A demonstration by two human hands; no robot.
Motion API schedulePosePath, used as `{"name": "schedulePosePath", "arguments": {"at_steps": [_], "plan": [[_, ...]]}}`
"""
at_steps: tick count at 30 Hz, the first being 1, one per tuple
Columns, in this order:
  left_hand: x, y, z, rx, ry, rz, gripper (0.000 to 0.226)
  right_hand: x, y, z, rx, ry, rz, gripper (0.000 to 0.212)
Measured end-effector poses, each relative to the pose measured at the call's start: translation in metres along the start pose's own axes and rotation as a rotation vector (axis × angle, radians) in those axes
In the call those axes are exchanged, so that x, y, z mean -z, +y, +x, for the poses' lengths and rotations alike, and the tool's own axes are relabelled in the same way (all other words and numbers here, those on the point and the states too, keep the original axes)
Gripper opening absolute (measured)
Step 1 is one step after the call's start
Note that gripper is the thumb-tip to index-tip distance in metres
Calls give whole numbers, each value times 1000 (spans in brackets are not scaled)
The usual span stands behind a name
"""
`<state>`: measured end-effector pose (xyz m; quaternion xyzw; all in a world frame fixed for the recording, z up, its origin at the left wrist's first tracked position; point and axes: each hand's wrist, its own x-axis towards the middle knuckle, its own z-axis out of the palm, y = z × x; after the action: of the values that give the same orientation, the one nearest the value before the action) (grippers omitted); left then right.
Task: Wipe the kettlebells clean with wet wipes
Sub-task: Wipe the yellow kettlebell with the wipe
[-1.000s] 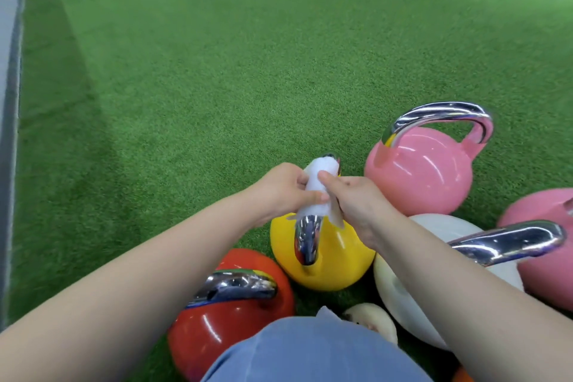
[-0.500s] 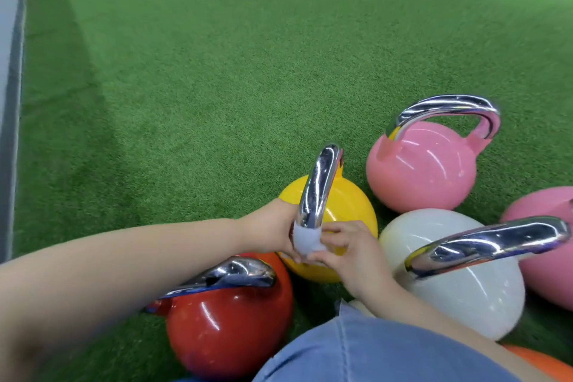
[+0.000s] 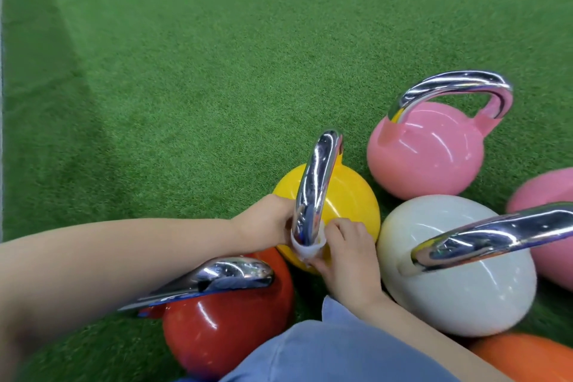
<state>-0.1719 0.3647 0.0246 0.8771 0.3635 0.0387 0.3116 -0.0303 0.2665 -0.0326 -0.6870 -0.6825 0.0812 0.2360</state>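
Observation:
A yellow kettlebell [image 3: 350, 205] with a chrome handle [image 3: 316, 183] stands on green turf at the centre. A white wet wipe [image 3: 307, 248] is wrapped around the near base of that handle. My left hand [image 3: 263, 220] holds the wipe from the left side and my right hand [image 3: 344, 245] pinches it from the right. Around it stand a red kettlebell [image 3: 223, 326], a white kettlebell [image 3: 459, 295] and a pink kettlebell [image 3: 428, 152].
A second pink kettlebell [image 3: 545, 195] shows at the right edge and an orange one [image 3: 521, 357] at the bottom right. My blue-clad knee [image 3: 335, 353] fills the bottom centre. Green turf [image 3: 217, 56] stretches ahead, with a grey strip along the left edge.
Both hands slid the wipe from the top of the yellow kettlebell's handle down to its near base. The view tilted downward; the rope at the top left the frame.

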Motion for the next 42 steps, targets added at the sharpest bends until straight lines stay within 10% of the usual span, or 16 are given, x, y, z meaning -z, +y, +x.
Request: {"name": "schedulePosePath", "arguments": {"at_steps": [6,15,31,38,42], "plan": [[1,-2,3,-39,97,-26,60,-2,-2,0,-6,16,22,60],[10,9,-4,254,-147,-392,38,30,-13,21,-150,-244,323,31],[6,11,8,181,-66,327,6,11,-6,11,-21,-100,-60,50],[6,9,10,268,-88,47,18,14,-5,10,-247,-190,397,16],[16,8,-2,305,-194,-373,42,29,-13,22,-237,-384,440,31]]}}
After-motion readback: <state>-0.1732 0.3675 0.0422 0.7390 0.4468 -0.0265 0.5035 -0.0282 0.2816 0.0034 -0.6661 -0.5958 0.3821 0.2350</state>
